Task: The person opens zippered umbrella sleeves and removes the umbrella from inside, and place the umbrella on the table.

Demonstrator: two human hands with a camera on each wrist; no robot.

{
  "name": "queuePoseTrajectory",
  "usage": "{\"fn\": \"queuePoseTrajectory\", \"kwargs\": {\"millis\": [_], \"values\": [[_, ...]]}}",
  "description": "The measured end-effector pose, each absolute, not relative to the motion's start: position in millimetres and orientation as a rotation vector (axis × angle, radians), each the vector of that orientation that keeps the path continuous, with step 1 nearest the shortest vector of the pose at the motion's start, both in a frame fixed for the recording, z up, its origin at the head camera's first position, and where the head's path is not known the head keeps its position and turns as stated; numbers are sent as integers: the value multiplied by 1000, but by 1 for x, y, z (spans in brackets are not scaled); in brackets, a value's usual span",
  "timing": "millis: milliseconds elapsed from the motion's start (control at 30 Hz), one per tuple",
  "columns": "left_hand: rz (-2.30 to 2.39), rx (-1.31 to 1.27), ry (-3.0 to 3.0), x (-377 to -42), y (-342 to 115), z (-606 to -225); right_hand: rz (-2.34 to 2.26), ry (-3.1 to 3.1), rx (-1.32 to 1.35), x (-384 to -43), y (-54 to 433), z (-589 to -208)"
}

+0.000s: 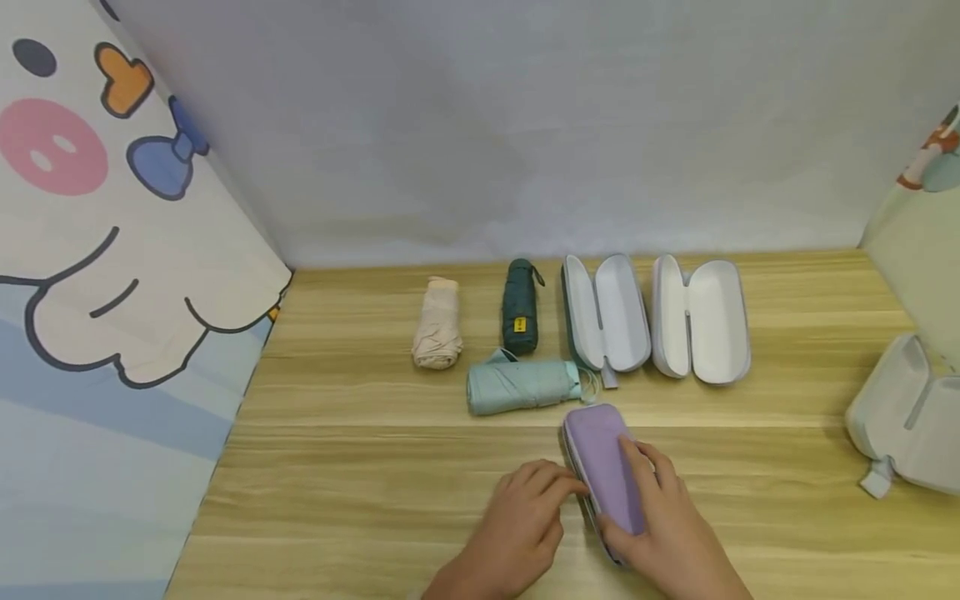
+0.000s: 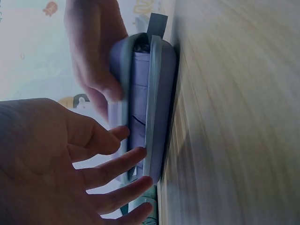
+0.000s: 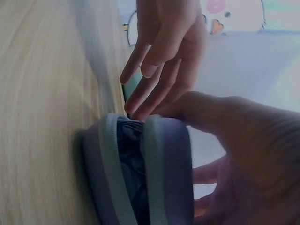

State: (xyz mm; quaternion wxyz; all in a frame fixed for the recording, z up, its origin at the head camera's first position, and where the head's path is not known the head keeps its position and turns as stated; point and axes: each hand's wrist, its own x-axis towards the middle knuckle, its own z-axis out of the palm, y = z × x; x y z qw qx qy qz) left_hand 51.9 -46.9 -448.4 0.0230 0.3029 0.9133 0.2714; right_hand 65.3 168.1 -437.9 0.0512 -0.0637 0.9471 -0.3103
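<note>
A purple zip case (image 1: 603,458) lies on the table at the front, its lid lowered with a gap along the zipper edge. Through that gap, the left wrist view shows folded purple fabric (image 2: 139,82) inside. My right hand (image 1: 667,525) grips the lid from the right, thumb at the near end and fingers across its far side. At the case's left side is my left hand (image 1: 525,525), its fingers loosely extended and fingertips (image 2: 138,152) at the zipper edge. A grey pull tab (image 2: 157,24) sticks out from one end of the case.
Behind the case lies a mint folded umbrella (image 1: 525,386). Farther back are a beige folded umbrella (image 1: 438,325), a dark green umbrella (image 1: 520,308) and two opened cases, one green-edged (image 1: 622,312) and one pale (image 1: 720,321). Another opened case (image 1: 892,408) stands at the right edge.
</note>
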Motion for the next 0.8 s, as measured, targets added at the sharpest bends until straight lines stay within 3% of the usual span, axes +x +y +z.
{"fn": "queuePoseTrajectory", "kwargs": {"millis": [367, 800], "values": [[733, 1015, 2989, 53, -32, -451, -1444, 2369, 95, 59, 201, -434], [647, 814, 3130, 58, -7, -442, -1842, 1897, 260, 61, 227, -448]]}}
